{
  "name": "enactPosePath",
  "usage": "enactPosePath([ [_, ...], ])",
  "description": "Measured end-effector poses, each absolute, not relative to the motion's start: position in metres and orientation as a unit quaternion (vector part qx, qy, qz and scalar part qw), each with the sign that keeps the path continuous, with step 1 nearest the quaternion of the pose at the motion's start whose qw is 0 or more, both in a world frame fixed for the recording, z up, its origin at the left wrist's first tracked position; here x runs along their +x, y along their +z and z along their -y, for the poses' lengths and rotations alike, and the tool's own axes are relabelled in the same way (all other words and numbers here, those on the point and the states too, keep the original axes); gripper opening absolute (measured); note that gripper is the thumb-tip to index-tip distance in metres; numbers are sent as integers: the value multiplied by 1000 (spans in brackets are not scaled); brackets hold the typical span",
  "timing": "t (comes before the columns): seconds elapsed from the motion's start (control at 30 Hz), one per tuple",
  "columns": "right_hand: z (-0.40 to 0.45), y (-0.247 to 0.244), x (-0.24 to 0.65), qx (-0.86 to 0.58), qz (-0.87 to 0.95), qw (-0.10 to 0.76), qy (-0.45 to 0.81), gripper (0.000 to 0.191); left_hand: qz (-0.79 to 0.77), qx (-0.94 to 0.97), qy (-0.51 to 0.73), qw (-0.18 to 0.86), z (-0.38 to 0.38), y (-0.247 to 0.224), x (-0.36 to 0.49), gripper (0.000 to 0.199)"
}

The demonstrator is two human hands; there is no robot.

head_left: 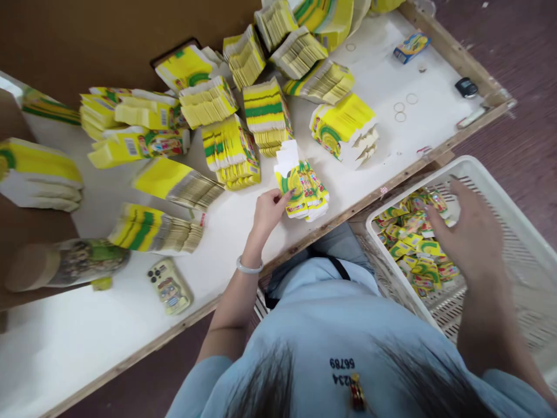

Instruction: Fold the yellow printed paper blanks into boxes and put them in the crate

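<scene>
At the table's front edge, my left hand (268,213) pinches the left edge of a flattened yellow-green carton (290,184). More printed cartons (314,188) lie fanned out right beside it, with white flaps showing. Over the white plastic basket (520,217), my right hand (472,235) is slightly blurred, its thumb and fingers apart and nothing visible between them. Below and left of that hand, a heap of small filled yellow cartons (420,255) lies in the basket.
Bundles of flat cartons (265,110) cover the table's back and middle. A phone (169,285) and a jar (87,262) are at left. A blue box (411,46), rubber bands (399,107) and a black object (466,87) lie at right. Wooden edging (435,150) borders the table.
</scene>
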State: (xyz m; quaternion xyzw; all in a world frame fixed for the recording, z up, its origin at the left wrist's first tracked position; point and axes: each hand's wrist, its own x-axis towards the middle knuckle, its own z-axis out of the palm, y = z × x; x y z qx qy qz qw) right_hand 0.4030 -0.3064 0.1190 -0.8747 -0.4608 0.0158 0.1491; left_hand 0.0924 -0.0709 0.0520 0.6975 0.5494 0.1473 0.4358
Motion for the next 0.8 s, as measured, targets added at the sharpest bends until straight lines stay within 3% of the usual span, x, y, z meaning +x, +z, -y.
enactPosePath([
  [0.1, 269, 102, 363, -810, 495, 306, 74, 52, -478, 737, 231, 418, 77, 61, 91, 59],
  [0.2, 227, 86, 309, -694, 456, 518, 208, 60, -349, 807, 295, 374, 96, 74, 96, 58],
  [0.3, 199, 78, 257, -617, 365, 626, 306, 48, -242, 876, 297, 293, 124, 85, 102, 47],
  [0.4, 194, 75, 227, -598, 313, 658, 335, 42, -203, 891, 348, 208, 146, 86, 103, 28],
  [0.47, 200, 76, 221, -590, 328, 657, 335, 40, -230, 858, 389, 245, 154, 83, 103, 8],
  [0.57, 215, 80, 225, -571, 399, 642, 320, 41, -224, 790, 369, 435, 159, 77, 102, 65],
  [0.63, 223, 84, 231, -574, 434, 620, 313, 42, -180, 752, 307, 555, 160, 76, 100, 88],
  [0.7, 228, 86, 236, -593, 444, 596, 309, 45, -164, 734, 253, 608, 161, 78, 97, 92],
  [0.8, 231, 88, 242, -623, 432, 578, 302, 50, -198, 738, 229, 603, 166, 81, 91, 80],
])
